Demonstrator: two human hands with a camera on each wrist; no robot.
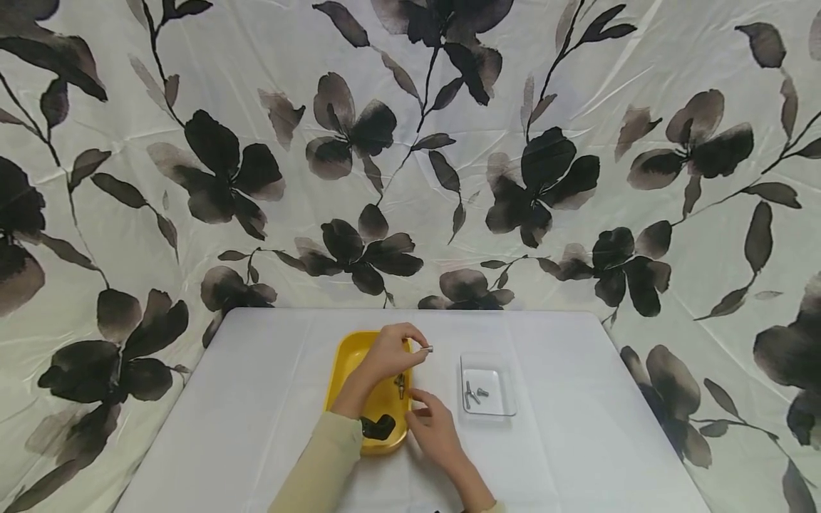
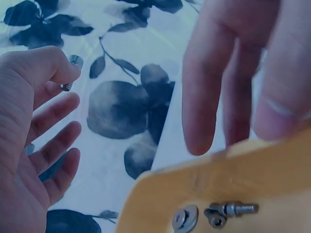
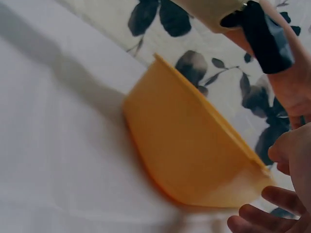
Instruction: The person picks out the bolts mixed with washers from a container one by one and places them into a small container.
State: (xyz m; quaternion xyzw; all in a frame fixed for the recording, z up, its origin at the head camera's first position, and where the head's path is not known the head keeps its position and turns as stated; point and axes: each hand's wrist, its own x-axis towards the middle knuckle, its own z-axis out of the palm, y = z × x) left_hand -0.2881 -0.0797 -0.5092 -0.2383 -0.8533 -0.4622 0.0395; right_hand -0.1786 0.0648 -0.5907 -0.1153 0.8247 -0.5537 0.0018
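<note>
Left hand (image 1: 385,354) pinches a small metal bolt (image 1: 428,349) between thumb and fingertip, raised just above the yellow tray's (image 1: 349,356) right rim. Right hand (image 1: 435,424), fingers relaxed and holding nothing, rests beside that rim. Recommendation: keep the pinch firm and carry the bolt level.

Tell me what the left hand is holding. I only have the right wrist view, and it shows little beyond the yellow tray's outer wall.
Observer: The left hand pinches a small silver bolt just past the far right corner of the yellow tray.
Operator: Anything inside the tray?
Observer: A loose bolt and a black part lie in it.
Operator: What's to the right of my right hand?
Observer: A clear dish on the white table, with a few bolts in it.
</note>
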